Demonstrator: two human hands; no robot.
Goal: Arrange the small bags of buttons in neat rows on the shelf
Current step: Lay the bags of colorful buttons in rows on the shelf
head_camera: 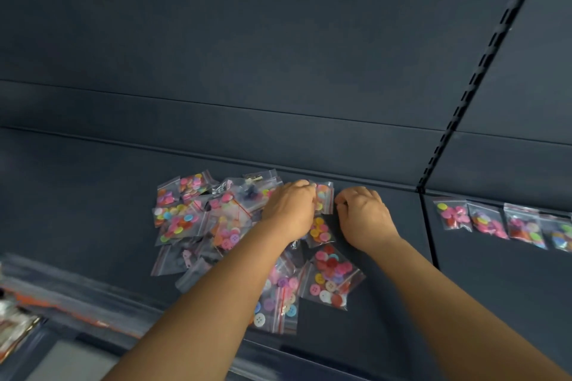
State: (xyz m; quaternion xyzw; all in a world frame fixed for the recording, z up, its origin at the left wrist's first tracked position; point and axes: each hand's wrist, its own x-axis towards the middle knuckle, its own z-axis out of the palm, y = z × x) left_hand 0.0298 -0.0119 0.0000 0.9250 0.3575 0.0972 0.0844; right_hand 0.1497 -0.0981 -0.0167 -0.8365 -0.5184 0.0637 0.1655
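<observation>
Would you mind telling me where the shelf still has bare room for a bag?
Bare shelf lies between the right hand and the row of bags, and left of the pile. The pile itself is crowded.

The shelf (93, 195) is dark blue-grey. Clear bags (198, 219) with thin red seal lines hold pink, yellow, blue, orange, white and red buttons (331, 275). 4 bags (501, 223) near its right edge show mostly pink.

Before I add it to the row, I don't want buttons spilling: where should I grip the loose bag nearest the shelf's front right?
Pinch the bag with red and pink buttons by its flat right corner, probably coming from the right: that side lies clear on the shelf, while its left edge touches neighbouring bags.
</observation>
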